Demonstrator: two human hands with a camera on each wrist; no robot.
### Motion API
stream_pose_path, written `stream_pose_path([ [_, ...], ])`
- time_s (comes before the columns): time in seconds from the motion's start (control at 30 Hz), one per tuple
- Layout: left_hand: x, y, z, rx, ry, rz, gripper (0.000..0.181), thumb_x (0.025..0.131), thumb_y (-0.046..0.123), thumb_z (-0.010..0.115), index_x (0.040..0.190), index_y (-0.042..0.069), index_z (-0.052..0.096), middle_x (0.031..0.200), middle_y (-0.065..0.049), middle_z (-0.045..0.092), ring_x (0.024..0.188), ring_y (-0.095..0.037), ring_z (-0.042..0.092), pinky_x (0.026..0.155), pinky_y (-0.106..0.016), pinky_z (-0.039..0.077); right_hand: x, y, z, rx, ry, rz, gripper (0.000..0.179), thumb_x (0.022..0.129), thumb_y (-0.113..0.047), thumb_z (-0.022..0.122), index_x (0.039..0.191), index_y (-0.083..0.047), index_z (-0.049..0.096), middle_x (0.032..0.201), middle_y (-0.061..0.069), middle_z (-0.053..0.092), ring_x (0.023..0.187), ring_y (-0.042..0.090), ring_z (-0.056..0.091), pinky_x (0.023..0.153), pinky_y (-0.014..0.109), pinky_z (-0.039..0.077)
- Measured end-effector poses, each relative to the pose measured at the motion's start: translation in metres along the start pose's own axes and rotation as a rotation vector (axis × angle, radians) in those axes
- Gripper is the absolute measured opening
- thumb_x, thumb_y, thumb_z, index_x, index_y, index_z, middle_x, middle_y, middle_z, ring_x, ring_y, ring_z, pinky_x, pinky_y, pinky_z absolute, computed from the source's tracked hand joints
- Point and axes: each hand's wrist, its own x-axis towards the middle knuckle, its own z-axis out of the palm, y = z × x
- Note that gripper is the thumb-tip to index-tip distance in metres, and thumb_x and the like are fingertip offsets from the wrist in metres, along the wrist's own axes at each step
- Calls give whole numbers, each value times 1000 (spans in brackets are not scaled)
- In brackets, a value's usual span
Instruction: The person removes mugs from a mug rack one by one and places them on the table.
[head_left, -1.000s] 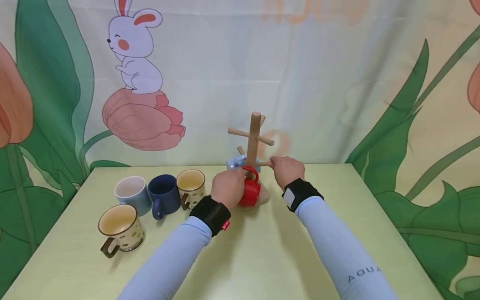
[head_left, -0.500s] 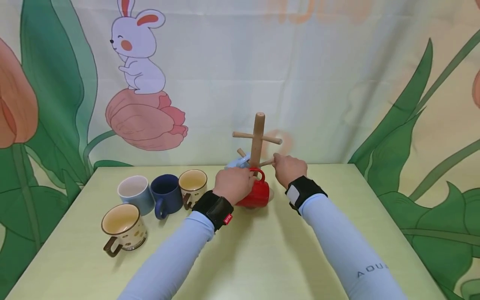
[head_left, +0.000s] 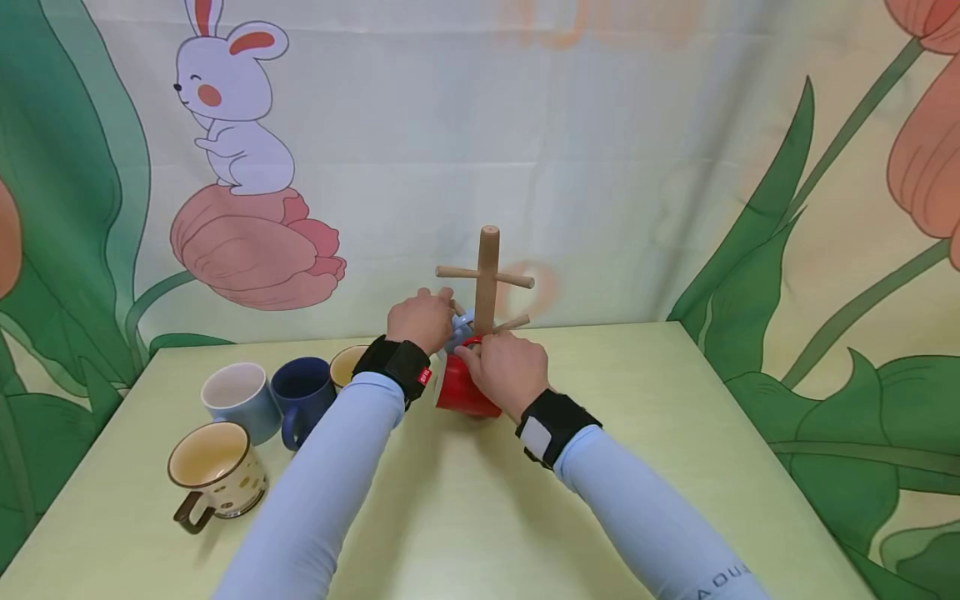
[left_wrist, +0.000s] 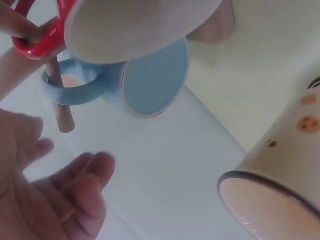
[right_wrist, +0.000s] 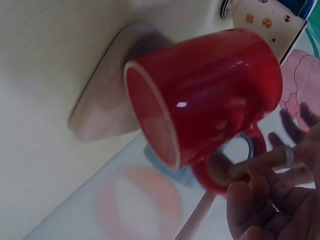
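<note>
A red mug (right_wrist: 210, 95) lies sideways at the front of a wooden mug stand (head_left: 487, 279), with a peg through its handle. My right hand (head_left: 513, 371) is over this mug, and its curled fingertips (right_wrist: 242, 200) hold at the handle and peg. Behind it, a light blue mug (left_wrist: 155, 80) hangs by its handle on another lower peg (left_wrist: 64, 117). My left hand (head_left: 422, 321) is beside that peg's end, its fingers loosely bent around nothing in the left wrist view. In the head view the hands hide part of both mugs.
At the left of the table (head_left: 600, 500) stand a blue mug with a white inside (head_left: 262, 412), a dark blue mug (head_left: 300, 392) and two cream patterned mugs, one nearer (head_left: 232, 487) and one partly behind my left wrist (head_left: 345, 367). A printed cloth (head_left: 600, 167) hangs behind.
My left hand has left the red mug and moved back and left, to the light blue mug's peg. My right hand has released the right-hand peg and come left onto the red mug.
</note>
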Motion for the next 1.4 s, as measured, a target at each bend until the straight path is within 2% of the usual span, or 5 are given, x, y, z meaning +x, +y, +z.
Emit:
stream_pose_path([
  [0.27, 4, -5, 3, 74, -67, -7, 36, 97, 20, 62, 132, 13, 59, 102, -18, 64, 88, -31, 66, 74, -44, 57, 1, -22, 4, -83, -71, 50, 43, 97, -50, 57, 94, -11, 76, 78, 5, 66, 60, 20, 62, 57, 38, 57],
  [0.6, -2, -11, 6, 170, 24, 16, 22, 97, 17, 65, 115, 6, 71, 95, -16, 65, 84, -29, 66, 74, -42, 58, 1, -7, 3, -120, -80, 13, 32, 96, -42, 63, 106, -15, 77, 84, 8, 66, 71, 24, 66, 59, 40, 57],
  [0.97, -17, 0, 0, 205, 125, 134, 25, 99, 21, 61, 92, 4, 78, 84, -13, 70, 77, -29, 68, 66, -42, 57, 12, 27, -1, 17, -44, 79, 39, 101, -39, 57, 77, -12, 71, 68, 6, 63, 68, 29, 67, 53, 41, 52],
  [1.1, -23, -1, 1, 179, 132, 121, 22, 98, 20, 62, 92, 4, 77, 84, -12, 70, 77, -28, 68, 66, -42, 57, 17, 32, 1, 67, -54, 91, 38, 101, -41, 54, 80, -15, 71, 71, 6, 64, 75, 29, 67, 56, 42, 51],
  [1.4, -26, -4, 5, 183, 65, 94, 18, 99, 15, 60, 98, 4, 74, 89, -11, 71, 80, -26, 68, 67, -40, 58, 22, 33, 3, 122, -84, 120, 35, 100, -44, 56, 88, -17, 75, 67, 3, 63, 76, 27, 66, 56, 37, 47],
])
